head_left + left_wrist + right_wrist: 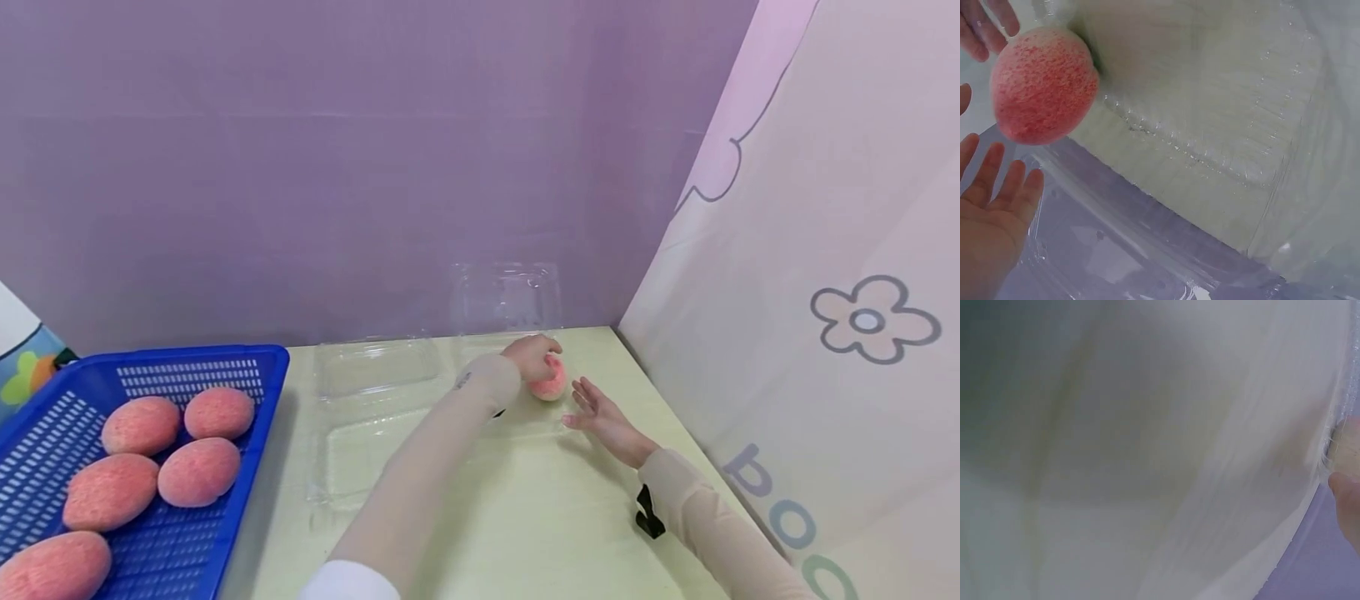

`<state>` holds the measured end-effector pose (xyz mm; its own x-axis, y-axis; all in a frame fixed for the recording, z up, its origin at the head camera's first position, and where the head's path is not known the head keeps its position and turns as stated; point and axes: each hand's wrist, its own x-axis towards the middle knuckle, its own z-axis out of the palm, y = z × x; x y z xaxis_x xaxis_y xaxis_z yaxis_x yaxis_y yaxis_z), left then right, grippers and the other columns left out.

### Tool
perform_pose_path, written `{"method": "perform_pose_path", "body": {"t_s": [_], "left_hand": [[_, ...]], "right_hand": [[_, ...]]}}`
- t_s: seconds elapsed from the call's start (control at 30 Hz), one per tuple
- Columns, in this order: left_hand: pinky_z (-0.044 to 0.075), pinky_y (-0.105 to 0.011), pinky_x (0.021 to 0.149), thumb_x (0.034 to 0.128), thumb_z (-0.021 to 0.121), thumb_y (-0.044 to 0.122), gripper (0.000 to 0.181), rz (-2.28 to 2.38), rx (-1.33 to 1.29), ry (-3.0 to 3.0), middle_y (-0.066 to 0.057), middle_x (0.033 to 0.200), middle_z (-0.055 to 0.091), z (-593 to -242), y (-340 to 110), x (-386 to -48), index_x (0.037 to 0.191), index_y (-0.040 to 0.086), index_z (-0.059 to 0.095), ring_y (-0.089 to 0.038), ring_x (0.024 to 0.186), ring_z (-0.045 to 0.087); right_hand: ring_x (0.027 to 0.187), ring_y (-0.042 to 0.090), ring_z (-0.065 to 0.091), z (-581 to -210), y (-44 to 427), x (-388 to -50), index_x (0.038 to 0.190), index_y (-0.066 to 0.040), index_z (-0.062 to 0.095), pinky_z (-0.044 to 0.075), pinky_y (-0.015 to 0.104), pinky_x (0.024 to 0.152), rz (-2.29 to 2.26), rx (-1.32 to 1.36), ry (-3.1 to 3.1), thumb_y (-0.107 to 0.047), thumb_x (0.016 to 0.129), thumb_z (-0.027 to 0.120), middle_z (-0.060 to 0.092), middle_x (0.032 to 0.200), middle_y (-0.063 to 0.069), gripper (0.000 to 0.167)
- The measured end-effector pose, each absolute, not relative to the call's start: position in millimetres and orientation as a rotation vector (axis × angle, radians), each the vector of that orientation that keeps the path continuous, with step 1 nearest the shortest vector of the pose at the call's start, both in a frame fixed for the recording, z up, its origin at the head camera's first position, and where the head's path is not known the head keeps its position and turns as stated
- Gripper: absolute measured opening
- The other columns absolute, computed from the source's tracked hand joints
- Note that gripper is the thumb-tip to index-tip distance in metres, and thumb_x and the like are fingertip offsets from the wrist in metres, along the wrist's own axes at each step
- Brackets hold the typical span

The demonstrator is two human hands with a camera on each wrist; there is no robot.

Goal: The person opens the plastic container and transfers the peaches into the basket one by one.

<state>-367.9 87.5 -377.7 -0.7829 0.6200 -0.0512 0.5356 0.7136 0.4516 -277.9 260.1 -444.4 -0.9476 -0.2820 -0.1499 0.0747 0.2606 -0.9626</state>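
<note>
A pink, peach-like fruit [551, 382] with a rough, speckled skin is at the right clear plastic clamshell box, whose lid [506, 300] stands raised against the wall. My left hand [531, 357] reaches over the far side of the fruit. Seen from the left wrist, the fingers of that hand [997, 212] extend towards the fruit [1044, 87] with a gap before it. Just right of the fruit, my right hand [607, 425] is held with fingers spread and nothing in it. The right wrist view is mostly a pale blurred surface, with one finger [1349, 503] at its edge.
At the left stands a blue perforated basket [273, 392] with several similar pink fruits [198, 472]. Another clear plastic clamshell box [375, 367] lies open between basket and left arm. A purple wall [337, 167] closes the back; a printed pale panel [787, 250] bounds the right.
</note>
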Motion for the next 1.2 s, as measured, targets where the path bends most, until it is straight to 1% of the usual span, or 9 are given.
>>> {"method": "perform_pose_path", "body": {"t_s": [0.13,0.4,0.63,0.77,0.93,1.1,1.2], "left_hand": [[0.04,-0.028,0.1,0.0819,0.062,0.012,0.047,0.588,0.916,2.714,0.0,0.13,0.054,-386.0,95.0,-372.5,0.128,0.015,0.054,-0.015,0.122,0.048],[0.042,-0.027,0.097,0.0766,0.067,0.016,0.051,0.48,0.924,2.734,0.001,0.125,0.056,-393.9,103.6,-378.0,0.126,0.019,0.056,-0.015,0.117,0.05],[0.045,-0.026,0.087,0.0694,0.074,0.019,0.068,0.431,0.79,2.678,0.003,0.133,0.048,-394.4,103.5,-373.7,0.132,0.026,0.048,-0.014,0.113,0.049],[0.046,-0.026,0.083,0.0675,0.075,0.018,0.072,0.434,0.789,2.664,0.002,0.133,0.047,-397.9,104.7,-373.8,0.134,0.027,0.046,-0.013,0.108,0.05],[0.046,-0.03,0.086,0.0672,0.071,0.021,0.075,0.336,0.794,2.673,0.003,0.132,0.046,-402.9,105.3,-372.0,0.135,0.031,0.041,-0.014,0.107,0.051],[0.047,-0.035,0.087,0.0657,0.078,0.027,0.077,0.305,0.756,2.672,0.002,0.125,0.05,-405.7,105.4,-369.4,0.133,0.032,0.042,-0.015,0.104,0.053],[0.048,-0.034,0.084,0.0622,0.082,0.026,0.08,0.34,0.751,2.666,0.002,0.121,0.051,-409.2,106.7,-371.5,0.132,0.031,0.043,-0.014,0.099,0.053]], "right_hand": [[0.141,0.03,0.001,-448.9,261.0,-278.4,0.146,-0.008,-0.011,0.009,0.05,0.112,-1.736,-0.188,2.252,-0.012,0.087,0.059,-0.003,0.155,0.01,0.092],[0.141,0.03,0.003,-446.6,261.9,-277.1,0.146,-0.006,-0.01,0.01,0.049,0.112,-1.73,-0.191,2.27,-0.009,0.088,0.058,-0.002,0.154,0.011,0.09],[0.141,0.03,0.003,-446.6,261.2,-277.2,0.146,-0.007,-0.01,0.009,0.05,0.112,-1.731,-0.192,2.264,-0.012,0.086,0.06,-0.001,0.155,0.009,0.092],[0.141,0.03,0.003,-447.1,261.9,-277.6,0.146,-0.007,-0.01,0.009,0.049,0.112,-1.743,-0.193,2.262,-0.013,0.086,0.062,-0.001,0.155,0.009,0.094],[0.141,0.03,0.003,-448.5,262.1,-278.2,0.146,-0.007,-0.01,0.01,0.049,0.112,-1.759,-0.189,2.256,-0.011,0.086,0.06,-0.001,0.155,0.009,0.092],[0.141,0.029,0.003,-449.7,261.2,-280.2,0.146,-0.006,-0.01,0.011,0.049,0.112,-1.757,-0.212,2.238,-0.011,0.087,0.059,-0.001,0.155,0.009,0.091],[0.141,0.029,0.003,-449.3,261.8,-280.9,0.146,-0.007,-0.01,0.011,0.05,0.112,-1.755,-0.215,2.233,-0.01,0.088,0.058,-0.001,0.155,0.009,0.09]]}}
